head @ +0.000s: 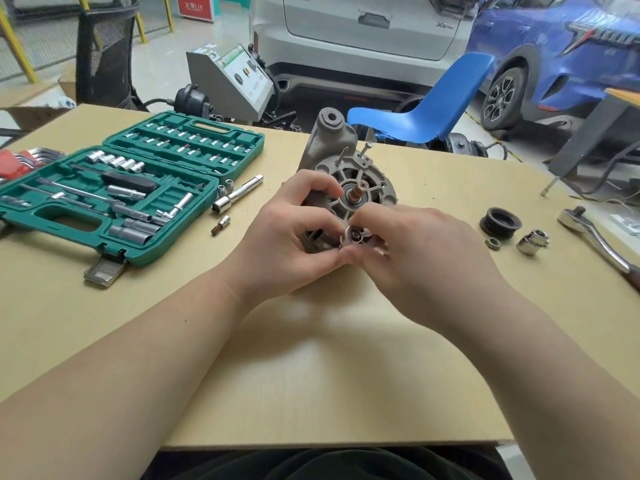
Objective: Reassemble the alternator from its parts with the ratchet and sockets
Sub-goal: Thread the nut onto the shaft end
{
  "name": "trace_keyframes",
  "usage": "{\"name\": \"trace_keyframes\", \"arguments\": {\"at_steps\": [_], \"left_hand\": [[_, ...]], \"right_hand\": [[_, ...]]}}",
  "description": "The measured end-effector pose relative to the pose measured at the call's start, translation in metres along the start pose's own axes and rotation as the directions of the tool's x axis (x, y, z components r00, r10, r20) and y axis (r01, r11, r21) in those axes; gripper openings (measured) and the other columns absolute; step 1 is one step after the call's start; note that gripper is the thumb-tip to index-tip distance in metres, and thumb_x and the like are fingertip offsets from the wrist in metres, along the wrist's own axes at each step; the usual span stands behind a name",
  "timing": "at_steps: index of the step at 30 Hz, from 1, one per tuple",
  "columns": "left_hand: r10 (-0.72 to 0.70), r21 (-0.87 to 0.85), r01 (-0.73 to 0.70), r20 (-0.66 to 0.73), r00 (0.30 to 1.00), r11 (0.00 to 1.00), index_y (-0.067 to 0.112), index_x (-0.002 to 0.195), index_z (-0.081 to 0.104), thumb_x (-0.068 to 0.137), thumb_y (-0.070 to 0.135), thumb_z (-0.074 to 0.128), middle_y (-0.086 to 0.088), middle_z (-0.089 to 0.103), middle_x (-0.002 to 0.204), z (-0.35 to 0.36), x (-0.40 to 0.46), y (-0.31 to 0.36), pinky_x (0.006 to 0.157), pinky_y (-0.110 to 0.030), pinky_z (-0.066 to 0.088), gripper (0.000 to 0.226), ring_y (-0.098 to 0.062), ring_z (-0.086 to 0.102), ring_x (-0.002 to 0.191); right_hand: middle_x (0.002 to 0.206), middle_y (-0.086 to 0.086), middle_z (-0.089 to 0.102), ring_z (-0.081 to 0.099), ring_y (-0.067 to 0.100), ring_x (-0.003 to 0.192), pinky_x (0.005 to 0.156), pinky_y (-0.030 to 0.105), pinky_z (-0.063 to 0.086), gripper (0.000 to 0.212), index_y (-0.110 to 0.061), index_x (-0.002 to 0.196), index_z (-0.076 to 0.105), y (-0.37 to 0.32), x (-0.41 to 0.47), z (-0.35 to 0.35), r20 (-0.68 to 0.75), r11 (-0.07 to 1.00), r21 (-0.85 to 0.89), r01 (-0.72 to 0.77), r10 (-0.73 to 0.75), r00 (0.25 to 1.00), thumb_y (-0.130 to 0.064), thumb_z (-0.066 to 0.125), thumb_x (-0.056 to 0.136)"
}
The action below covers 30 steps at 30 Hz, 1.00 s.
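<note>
Both hands, the left hand (291, 226) and the right hand (415, 244), pinch a small socket (354, 235) against the alternator (349, 181) on the table (311, 358), and it could slip and roll away.

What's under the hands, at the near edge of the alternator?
Between both hands a small shiny round part shows at the alternator. How it seats, and the housing below, is covered by fingers.

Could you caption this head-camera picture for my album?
Both hands fit a small silver washer onto the grey metal alternator.
</note>
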<state>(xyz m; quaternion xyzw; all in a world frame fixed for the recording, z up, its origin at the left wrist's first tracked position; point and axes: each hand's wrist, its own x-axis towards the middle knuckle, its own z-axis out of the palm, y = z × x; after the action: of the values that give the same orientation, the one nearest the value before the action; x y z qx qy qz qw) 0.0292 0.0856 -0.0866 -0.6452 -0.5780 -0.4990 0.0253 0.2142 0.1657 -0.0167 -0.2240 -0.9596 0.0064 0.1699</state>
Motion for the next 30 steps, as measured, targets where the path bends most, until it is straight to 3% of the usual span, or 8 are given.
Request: {"name": "trace_keyframes", "arguments": {"at_steps": [5,8,12,15,18,21,26,30], "left_hand": [[0.004,0.000,-0.004,-0.024,1.000,1.000,0.003,0.083,0.080,0.083,0.010,0.093,-0.017,0.056,0.124,0.000,0.001,0.000,0.097,-0.022,0.044,0.015,-0.015,0.059,0.107],[-0.009,-0.019,0.009,-0.028,1.000,1.000,0.003,0.076,0.077,0.081,0.010,0.095,-0.015,0.059,0.124,-0.001,0.000,0.000,0.096,-0.022,0.043,0.020,-0.012,0.060,0.106],[-0.009,-0.013,0.009,-0.006,1.000,1.000,0.008,0.080,0.079,0.084,0.009,0.093,-0.010,0.059,0.125,0.000,-0.001,-0.001,0.098,-0.023,0.043,0.014,-0.010,0.060,0.108],[-0.016,-0.009,0.016,-0.016,1.000,1.000,0.009,0.087,0.082,0.086,0.017,0.093,-0.012,0.058,0.126,0.002,-0.001,0.001,0.099,-0.024,0.045,0.014,-0.018,0.063,0.107],[0.012,-0.014,-0.012,-0.033,0.999,1.000,0.009,0.082,0.080,0.086,0.018,0.091,-0.013,0.058,0.125,0.000,0.000,0.000,0.097,-0.021,0.044,0.015,-0.014,0.060,0.107],[0.007,-0.025,-0.008,-0.020,1.000,1.000,0.008,0.076,0.079,0.085,0.023,0.091,-0.013,0.060,0.125,-0.001,0.000,-0.002,0.098,-0.023,0.043,0.022,-0.016,0.061,0.110],[0.018,-0.007,-0.018,-0.019,1.000,1.000,0.007,0.077,0.079,0.085,0.013,0.094,-0.011,0.060,0.124,0.000,0.000,-0.003,0.095,-0.026,0.046,0.018,-0.021,0.064,0.108],[0.005,-0.006,-0.005,-0.025,1.000,1.000,0.010,0.087,0.083,0.089,0.024,0.089,-0.013,0.060,0.126,0.001,0.000,-0.001,0.098,-0.024,0.047,0.016,-0.020,0.064,0.109]], "right_hand": [[0.059,-0.012,0.029,0.037,0.030,0.058,0.051,0.037,0.022,0.040,-0.024,0.086,0.037,-0.015,-0.009,0.017,-0.058,0.994,0.014,-0.110,0.111,0.992,-0.059,0.054,0.096],[0.067,-0.005,0.048,0.051,0.034,0.068,0.054,0.039,0.027,0.030,-0.025,0.093,0.044,-0.009,-0.006,0.013,-0.038,0.998,-0.010,-0.062,0.061,0.997,-0.052,0.054,0.099],[0.094,-0.009,0.066,0.058,0.023,0.096,0.080,0.038,0.040,0.023,-0.037,0.111,0.063,0.001,0.003,-0.004,0.033,0.999,0.027,0.040,-0.041,0.999,-0.052,0.053,0.097],[0.076,-0.008,0.061,0.056,0.027,0.078,0.061,0.036,0.033,0.034,-0.034,0.101,0.060,-0.002,-0.002,0.001,-0.051,0.998,-0.039,-0.056,0.054,0.997,-0.063,0.046,0.094],[0.059,-0.010,0.035,0.039,0.026,0.060,0.050,0.035,0.021,0.046,-0.026,0.084,0.044,-0.011,-0.008,0.012,-0.065,0.984,-0.105,-0.143,0.137,0.989,-0.071,0.038,0.093],[0.059,-0.008,0.038,0.044,0.031,0.059,0.049,0.035,0.023,0.038,-0.023,0.086,0.043,-0.011,-0.009,0.014,-0.083,0.991,-0.081,-0.102,0.096,0.992,-0.058,0.052,0.098],[0.098,-0.011,0.068,0.062,0.023,0.097,0.076,0.037,0.040,0.026,-0.040,0.116,0.063,-0.001,0.000,-0.001,-0.028,0.997,-0.080,0.017,-0.019,0.999,-0.055,0.049,0.100],[0.068,-0.006,0.050,0.050,0.031,0.072,0.058,0.036,0.025,0.037,-0.030,0.094,0.057,-0.003,-0.002,0.007,-0.072,0.984,-0.129,-0.126,0.117,0.990,-0.064,0.044,0.097]]}}
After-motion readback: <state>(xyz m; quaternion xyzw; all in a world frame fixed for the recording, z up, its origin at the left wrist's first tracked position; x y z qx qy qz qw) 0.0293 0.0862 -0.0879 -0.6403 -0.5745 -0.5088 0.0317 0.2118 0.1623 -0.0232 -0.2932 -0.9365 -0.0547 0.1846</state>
